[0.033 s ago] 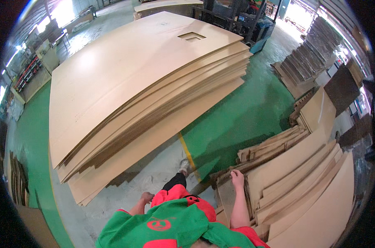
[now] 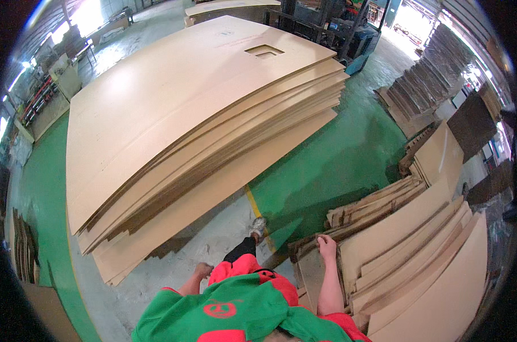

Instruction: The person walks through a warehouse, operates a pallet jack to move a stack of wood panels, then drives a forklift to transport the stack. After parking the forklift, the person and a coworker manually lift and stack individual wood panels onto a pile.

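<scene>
My left hand hangs low beside my body, its fingers curled, with nothing seen in it. My right hand is held out to the right, fingers loosely closed and empty as far as I can see. It is nearest to the stacked tan boards at the lower right; I cannot tell whether it touches them. Ahead lies a large pile of wide tan sheets, their edges unevenly stepped. The top sheet has a rectangular cut-out near its far right corner. Both hands are apart from this pile.
A forklift stands behind the large pile. Wrapped flat cardboard stacks are at the far right. Green floor with a yellow line runs between the piles. More boards lean at the left.
My foot has come slightly farther forward and right. The piles have shifted very slightly in view. Both hands keep nearly the same place and shape.
</scene>
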{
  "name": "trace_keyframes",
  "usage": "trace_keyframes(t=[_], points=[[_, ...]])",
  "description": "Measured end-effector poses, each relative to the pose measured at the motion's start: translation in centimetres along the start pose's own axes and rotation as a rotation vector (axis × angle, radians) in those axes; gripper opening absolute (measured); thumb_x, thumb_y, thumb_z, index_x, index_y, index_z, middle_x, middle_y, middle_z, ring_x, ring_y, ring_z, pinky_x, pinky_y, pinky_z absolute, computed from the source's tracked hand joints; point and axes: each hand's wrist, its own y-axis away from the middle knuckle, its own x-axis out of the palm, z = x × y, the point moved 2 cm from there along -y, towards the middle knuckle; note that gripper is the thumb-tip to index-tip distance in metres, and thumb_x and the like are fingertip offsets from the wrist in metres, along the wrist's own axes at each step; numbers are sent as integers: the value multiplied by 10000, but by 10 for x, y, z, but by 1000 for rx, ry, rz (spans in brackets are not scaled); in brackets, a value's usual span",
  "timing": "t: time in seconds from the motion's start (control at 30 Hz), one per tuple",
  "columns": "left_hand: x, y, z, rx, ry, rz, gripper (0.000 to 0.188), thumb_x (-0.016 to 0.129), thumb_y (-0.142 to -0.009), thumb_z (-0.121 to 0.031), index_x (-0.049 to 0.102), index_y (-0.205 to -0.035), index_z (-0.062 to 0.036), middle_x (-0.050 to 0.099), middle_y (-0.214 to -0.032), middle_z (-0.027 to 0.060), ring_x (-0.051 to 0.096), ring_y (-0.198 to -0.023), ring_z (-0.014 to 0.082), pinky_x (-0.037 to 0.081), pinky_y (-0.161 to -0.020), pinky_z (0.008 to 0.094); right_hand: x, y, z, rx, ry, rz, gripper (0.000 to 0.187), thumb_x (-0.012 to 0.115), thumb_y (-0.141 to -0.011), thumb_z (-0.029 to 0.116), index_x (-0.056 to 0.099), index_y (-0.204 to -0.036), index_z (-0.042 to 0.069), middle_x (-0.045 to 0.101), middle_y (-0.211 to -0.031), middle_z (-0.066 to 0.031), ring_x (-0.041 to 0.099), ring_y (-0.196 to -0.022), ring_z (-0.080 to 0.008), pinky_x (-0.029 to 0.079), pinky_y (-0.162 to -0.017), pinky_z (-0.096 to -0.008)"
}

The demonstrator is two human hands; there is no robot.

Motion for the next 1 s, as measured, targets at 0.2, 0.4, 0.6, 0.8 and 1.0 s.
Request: trace_keyframes(t=[0.2, 0.4, 0.6, 0.8, 1.0], points=[[-15, -158, -198, 197, -200, 21, 387, 601, -800, -394, 710, -811, -23, 685, -786, 172, 670, -666, 277, 544, -645, 422, 23, -69, -52, 371, 68, 160, 304, 539, -925, 259, 661, -1096, 40, 680, -876, -68, 615, -730, -162, 487, -623, -317], [-38, -228, -450, 569, -111, -114, 367, 571, -828, -364, 697, -918, -31, 674, -920, 199, 648, -876, 349, 504, -766, 429, 22, -85, -96, 406, 293, 342, 382, 536, -919, 333, 644, -1133, 36, 671, -1008, -100, 623, -860, -229, 496, -738, -351], [-11, -251, -636, 690, 144, -20, 358, 616, -836, -349, 670, -930, -7, 684, -853, 105, 644, -790, 183, 500, -719, 337, 6, -202, -98, 437, 196, 297, 453, 539, -915, 384, 610, -1178, 22, 639, -1104, -132, 588, -999, -259, 461, -843, -375], [53, -321, -695, 557, -340, -13, 364, 582, -829, -358, 679, -950, -29, 675, -905, 187, 654, -850, 309, 504, -759, 402, -79, -377, -68, 349, 92, 233, 530, 542, -910, 435, 575, -1223, 9, 608, -1201, -164, 553, -1139, -288, 427, -949, -398], [108, -387, -758, 688, -1030, 210, 388, 467, -837, -371, 680, -793, -50, 664, -781, 193, 634, -711, 389, 512, -666, 468, -237, -554, 27, 271, -120, -103, 297, 521, -944, 307, 598, -1083, 56, 653, -862, -79, 621, -771, -164, 487, -611, -280]])
